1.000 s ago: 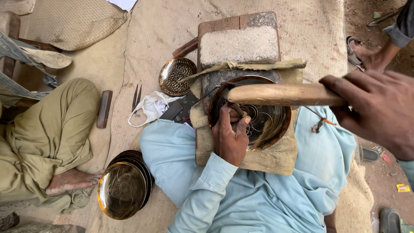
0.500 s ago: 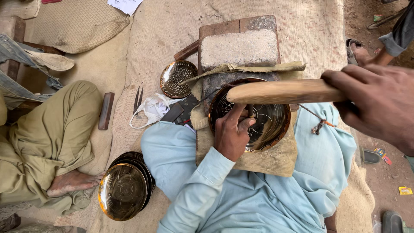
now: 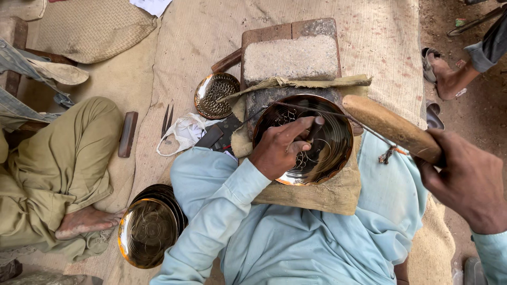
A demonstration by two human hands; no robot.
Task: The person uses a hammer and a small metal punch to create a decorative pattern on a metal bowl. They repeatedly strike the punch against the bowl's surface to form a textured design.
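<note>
A shiny brass bowl [image 3: 332,137] with engraved patterns rests on a folded burlap pad [image 3: 311,195] over my lap. My left hand [image 3: 277,148] is inside the bowl, gripping a dark chisel punch [image 3: 315,128] upright against the metal. My right hand [image 3: 467,179] is raised at the right, closed on the handle of a wooden mallet [image 3: 388,125] whose head hangs over the bowl's right rim.
A stone block on a wooden board [image 3: 290,55] lies beyond the bowl. A perforated brass dish [image 3: 215,95], a white cloth [image 3: 182,132], scissors [image 3: 167,120] and a stack of brass plates [image 3: 150,227] lie left. Another person's leg [image 3: 58,158] is at left, a foot [image 3: 446,74] at top right.
The mallet has swung from lying level across the bowl to tilting off to the right. My left hand has shifted its hold on the punch inside the bowl.
</note>
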